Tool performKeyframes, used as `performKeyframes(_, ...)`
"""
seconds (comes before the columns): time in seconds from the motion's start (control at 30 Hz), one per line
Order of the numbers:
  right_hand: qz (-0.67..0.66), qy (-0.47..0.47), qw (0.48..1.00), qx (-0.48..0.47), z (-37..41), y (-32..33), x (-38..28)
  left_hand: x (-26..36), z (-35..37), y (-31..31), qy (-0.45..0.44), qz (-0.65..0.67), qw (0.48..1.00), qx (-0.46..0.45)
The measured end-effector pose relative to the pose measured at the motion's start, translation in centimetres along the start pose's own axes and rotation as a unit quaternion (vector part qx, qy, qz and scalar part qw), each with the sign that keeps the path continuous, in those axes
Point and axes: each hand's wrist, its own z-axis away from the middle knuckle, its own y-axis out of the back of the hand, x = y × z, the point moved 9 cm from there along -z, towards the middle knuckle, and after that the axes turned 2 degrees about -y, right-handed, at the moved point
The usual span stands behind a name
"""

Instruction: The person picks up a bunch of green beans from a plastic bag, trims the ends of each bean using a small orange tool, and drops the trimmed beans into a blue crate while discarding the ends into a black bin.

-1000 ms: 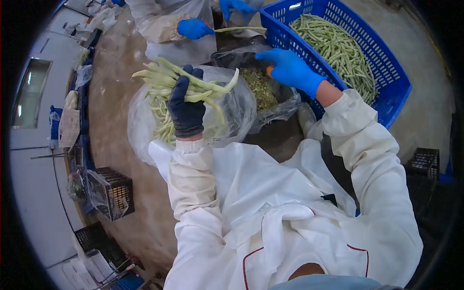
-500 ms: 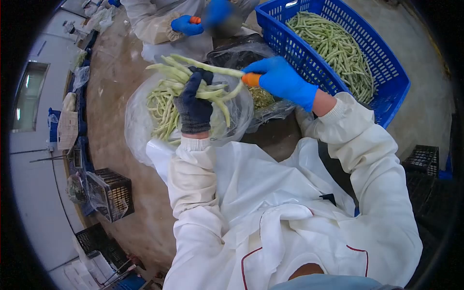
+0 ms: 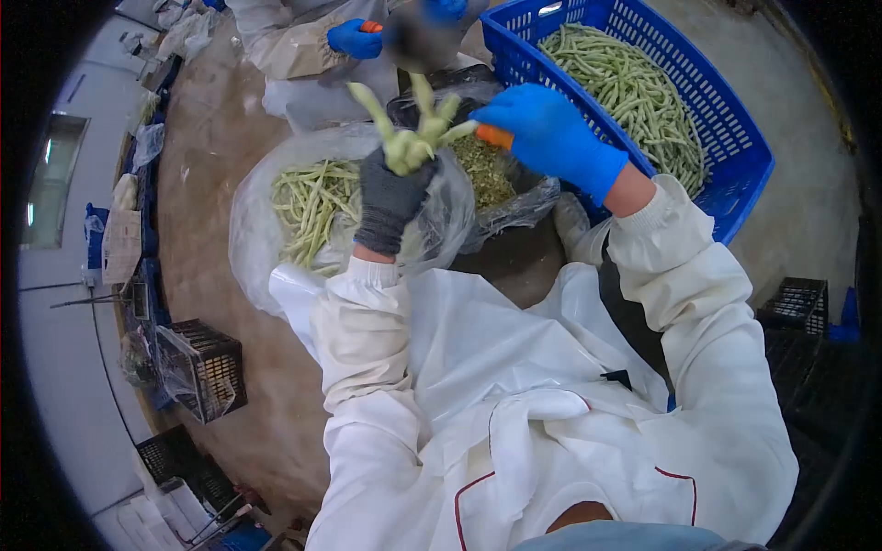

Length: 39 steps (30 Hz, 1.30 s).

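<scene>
My left hand (image 3: 393, 200), in a dark grey knitted glove, is closed around a bunch of pale green beans (image 3: 409, 151). Their ends stick up above the fist. In a blue glove, my right hand (image 3: 562, 142) grips a small tool with an orange handle (image 3: 494, 136); I cannot make out a blade. The tool's front end is at the tip of one bean in the bunch. Beneath my left hand, more green beans (image 3: 312, 209) lie in a clear plastic bag (image 3: 250, 225). A bag of chopped green trimmings (image 3: 487, 176) sits below my right hand.
A blue slatted crate (image 3: 746, 197) at the upper right holds many green beans (image 3: 634, 106). Opposite me, a co-worker's blue-gloved hand (image 3: 354, 39) holds something orange. Black crates (image 3: 204, 372) stand along the left wall, and another black crate (image 3: 799, 303) is at the right.
The bean bunch has turned from lying sideways to pointing upward, away from me, as my left hand rotated. My right hand has moved slightly up and right with the orange-handled tool.
</scene>
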Motion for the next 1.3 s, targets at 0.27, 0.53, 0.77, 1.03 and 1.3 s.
performKeyframes(0.27, 0.042, 0.017, 0.998, -0.052, 0.7, 0.4, 1.7, 0.5, -0.3, 1.5, -0.020, -0.001, 1.000, 0.009)
performKeyframes(0.53, 0.049, 0.062, 0.991, -0.112, 1.2, -3.0, -1.4, 0.6, 0.4, -3.4, 0.052, 0.160, 0.985, -0.044)
performKeyframes(0.77, 0.073, 0.014, 0.990, -0.117, 0.7, -3.5, -1.5, 0.3, 1.6, -2.5, 0.073, 0.134, 0.986, 0.068)
performKeyframes(1.03, -0.416, -0.370, 0.828, -0.074, 2.7, -7.4, 6.5, 0.9, 1.7, -1.0, 0.098, 0.544, 0.832, 0.054)
performKeyframes(1.3, -0.123, -0.160, 0.978, -0.061, 0.9, -4.4, 6.3, 0.3, 1.3, 2.8, 0.027, 0.769, 0.639, -0.017)
